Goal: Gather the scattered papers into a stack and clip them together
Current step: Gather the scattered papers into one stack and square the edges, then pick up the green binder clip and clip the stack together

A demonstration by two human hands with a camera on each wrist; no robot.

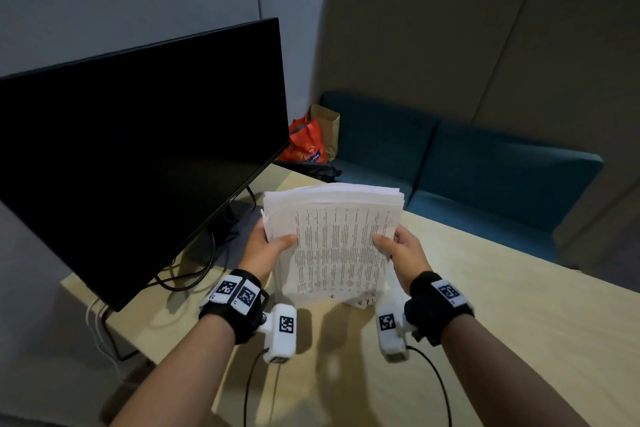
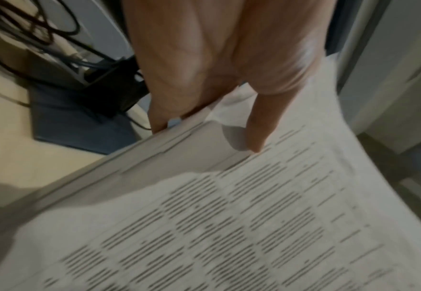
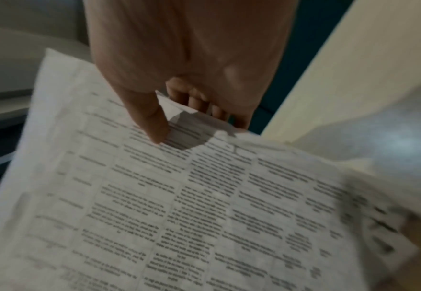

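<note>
A thick stack of printed white papers [image 1: 334, 239] stands nearly upright above the pale wooden table [image 1: 502, 322], its lower edge close to the tabletop. My left hand [image 1: 266, 246] grips its left edge, thumb on the front sheet and fingers behind. On the opposite edge my right hand [image 1: 398, 246] holds it the same way. The left wrist view shows the thumb [image 2: 259, 133] pressing the papers [image 2: 229, 216]. In the right wrist view the thumb [image 3: 152, 122] pinches the printed sheet [image 3: 179, 206], fingers curled behind. No clip is in view.
A black monitor [image 1: 131, 156] stands at the left, with dark cables [image 1: 187, 274] on the table behind it. A teal bench [image 1: 485, 170] runs along the far side, with an orange bag [image 1: 306, 142] and a brown paper bag [image 1: 327, 132] in the corner.
</note>
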